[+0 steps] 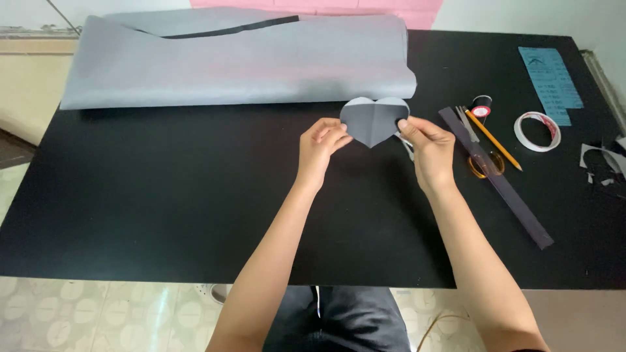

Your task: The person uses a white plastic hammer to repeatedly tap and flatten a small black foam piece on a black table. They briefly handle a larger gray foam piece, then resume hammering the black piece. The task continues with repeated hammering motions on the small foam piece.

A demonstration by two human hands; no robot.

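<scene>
Centrally, in the head view, both hands hold a grey heart-shaped cutout (373,121) just above the black table (163,195), close to the near edge of a large folded grey sheet (235,62) that lies across the far side. Left hand (321,148): fingers closed in a pinch on the lower left edge of the heart. Right hand (427,145): fingers closed on the right lobe, thumb on the front face. The heart shows a vertical crease down its middle, point downward, with a paler layer visible behind its top edge. To the right of the right hand lie a long dark strip (497,177) set diagonally, a yellow pencil (493,139) crossing beside it, and scissors with amber handles (484,163) partly under the strip. Farther right: a small spool of black thread (481,106), a roll of white tape (537,131), a blue printed sheet (551,81), and grey offcuts (603,163) at the table's right edge. Below the table, a tiled floor (98,313)
</scene>
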